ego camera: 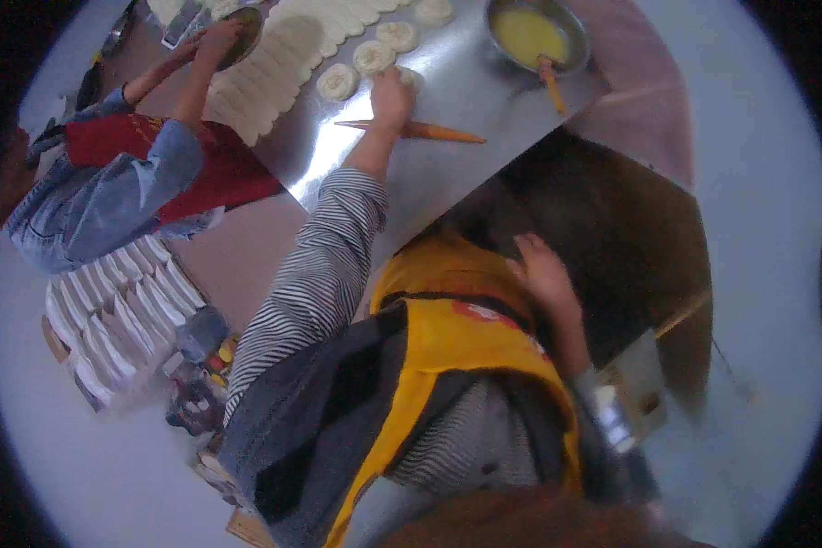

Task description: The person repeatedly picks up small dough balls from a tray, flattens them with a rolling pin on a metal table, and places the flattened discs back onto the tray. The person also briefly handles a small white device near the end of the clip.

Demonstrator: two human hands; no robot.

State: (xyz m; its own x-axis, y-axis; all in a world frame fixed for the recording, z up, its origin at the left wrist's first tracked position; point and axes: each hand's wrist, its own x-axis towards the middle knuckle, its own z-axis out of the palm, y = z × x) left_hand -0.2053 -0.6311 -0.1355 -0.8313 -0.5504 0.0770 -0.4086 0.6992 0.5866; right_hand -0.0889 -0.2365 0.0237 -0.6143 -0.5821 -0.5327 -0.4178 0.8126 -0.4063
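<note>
My left hand [390, 103] reaches across the shiny metal tabletop [445, 89], its fingers closed around a pale dough round [411, 77]. The fingertips are partly hidden. Other coiled dough rounds [338, 83] lie just beyond and to the left. Under my left wrist is a tapered wooden rolling pin [445, 132], lying on the metal. My right hand [544, 267] hangs by the yellow apron [466, 335], below the table edge, with fingers apart and nothing visible in it.
A metal bowl of yellow liquid [531, 34] holds a wooden-handled brush or spatula [550, 82]. Long dough strips [267, 75] cover the table's left side. A co-worker in a red apron [212, 161] holds a round dish [246, 38]. A box of white packets [120, 308] stands lower left.
</note>
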